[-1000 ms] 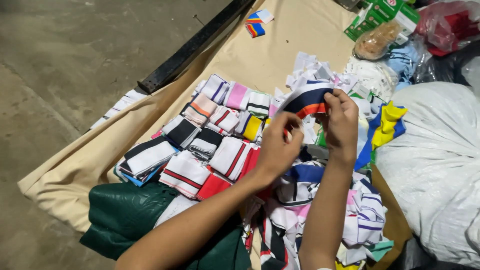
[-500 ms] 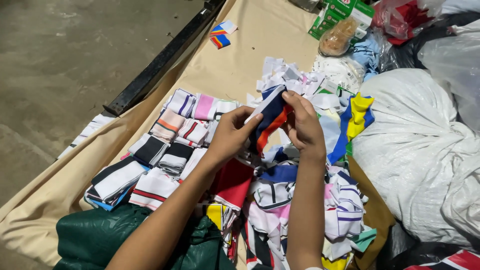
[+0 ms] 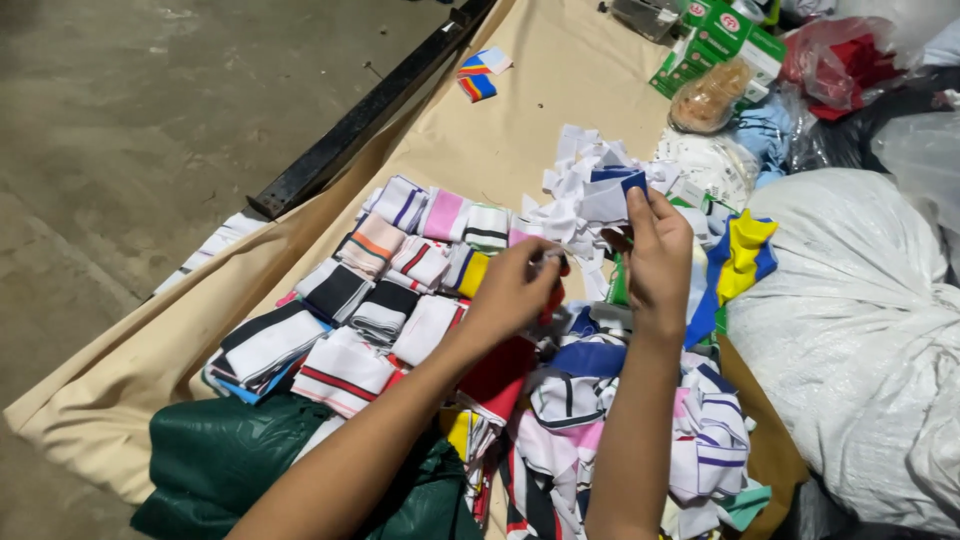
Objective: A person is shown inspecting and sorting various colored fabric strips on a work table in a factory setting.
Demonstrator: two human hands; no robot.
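My left hand (image 3: pixel 512 292) and my right hand (image 3: pixel 657 255) are raised over a heap of knit fabric strips. Between them they pinch one fabric strip (image 3: pixel 607 197), white with a blue edge. The right fingers grip its top corner and the left fingers hold its lower end near a red scrap. Left of the hands, folded striped pieces (image 3: pixel 385 270) lie in neat rows on a beige cloth (image 3: pixel 520 120). Under my forearms spreads a loose pile of unsorted strips (image 3: pixel 590 420).
A big white sack (image 3: pixel 860 330) fills the right side, with a yellow and blue piece (image 3: pixel 745 255) beside it. A green plastic bag (image 3: pixel 230 460) lies at the front left. A black metal bar (image 3: pixel 370 110) edges the cloth; green boxes (image 3: pixel 720 35) stand at the back.
The dark striped piece held up a second ago was folded between both hands and lowered. The hands now sit slightly apart, and a white and blue strip shows between them.
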